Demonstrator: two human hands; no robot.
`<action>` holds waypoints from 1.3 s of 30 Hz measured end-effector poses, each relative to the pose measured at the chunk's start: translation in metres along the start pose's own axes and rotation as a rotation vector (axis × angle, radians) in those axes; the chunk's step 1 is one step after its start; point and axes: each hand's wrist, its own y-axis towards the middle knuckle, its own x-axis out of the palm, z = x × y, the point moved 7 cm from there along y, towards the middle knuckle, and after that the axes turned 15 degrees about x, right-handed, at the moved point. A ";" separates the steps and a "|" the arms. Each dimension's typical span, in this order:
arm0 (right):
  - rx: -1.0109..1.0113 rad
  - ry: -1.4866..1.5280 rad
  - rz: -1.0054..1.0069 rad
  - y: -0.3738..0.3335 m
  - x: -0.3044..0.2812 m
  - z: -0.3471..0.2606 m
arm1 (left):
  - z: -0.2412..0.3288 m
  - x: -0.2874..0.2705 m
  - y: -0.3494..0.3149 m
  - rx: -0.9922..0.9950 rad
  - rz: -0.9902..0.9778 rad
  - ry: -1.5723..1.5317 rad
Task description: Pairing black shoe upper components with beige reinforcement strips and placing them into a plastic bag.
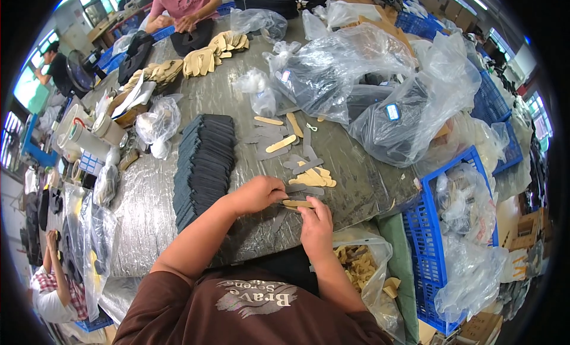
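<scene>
Near the table's front edge, my left hand [261, 193] and my right hand [316, 226] pinch the two ends of a tan, round-ended strip [298, 203], with a grey piece seemingly against it. Both hands are closed on it; the fingertips partly hide its ends. Just beyond lie loose grey strips [306, 189] and a small pile of tan strips [316, 177]. Farther up, more tan strips [281, 144] lie over a scatter of grey ones [267, 135]. Left of my left hand runs a long overlapping row of dark, flat fabric pieces [205, 164].
Clear plastic bags [350, 66] of dark pieces cover the table's far right. A blue crate [424, 250] with plastic stands at my right, beside a bag of tan scraps [359, 265]. Tubs [110, 130] sit left. A person in pink [187, 3] works across the table near tan piles [199, 61].
</scene>
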 end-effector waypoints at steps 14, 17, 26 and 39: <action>-0.066 -0.150 -0.112 0.003 0.007 -0.006 | 0.015 -0.011 0.001 0.168 0.338 0.199; -0.034 -0.129 -0.088 0.004 0.003 -0.006 | 0.023 0.004 0.002 0.228 0.225 0.206; -0.079 -0.063 -0.049 0.008 0.002 -0.006 | 0.021 0.007 -0.001 0.249 0.174 0.070; 0.084 0.031 0.075 0.013 -0.022 0.004 | 0.033 0.017 -0.054 -0.261 0.117 0.403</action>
